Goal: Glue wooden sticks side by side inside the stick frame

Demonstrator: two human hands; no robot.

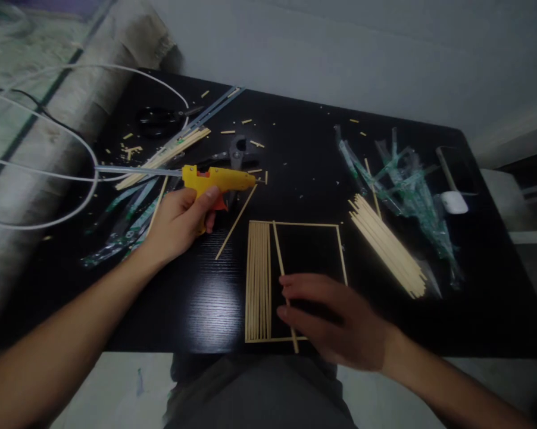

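Note:
My left hand (179, 217) is closed around a yellow hot glue gun (224, 177), its nozzle pointing right and a clear glue stick (139, 170) poking out of its back. Between the fingertips of my right hand (335, 316) is a thin wooden stick (278, 249), tilted over a square stick frame (295, 224). Several sticks (258, 280) lie side by side along the frame's left part. Part of the frame's right and lower sides is hidden behind my right hand. A loose stick (236, 221) lies just below the glue gun's nozzle.
Right of the frame lie a bundle of sticks (387, 245), crumpled plastic wrappers (411, 179), a phone (458, 170) and a white case (454, 202). Behind the glue gun are pliers (238, 152), scissors (159, 119) and more sticks (174, 152). A white cable (92, 149) loops over the left edge.

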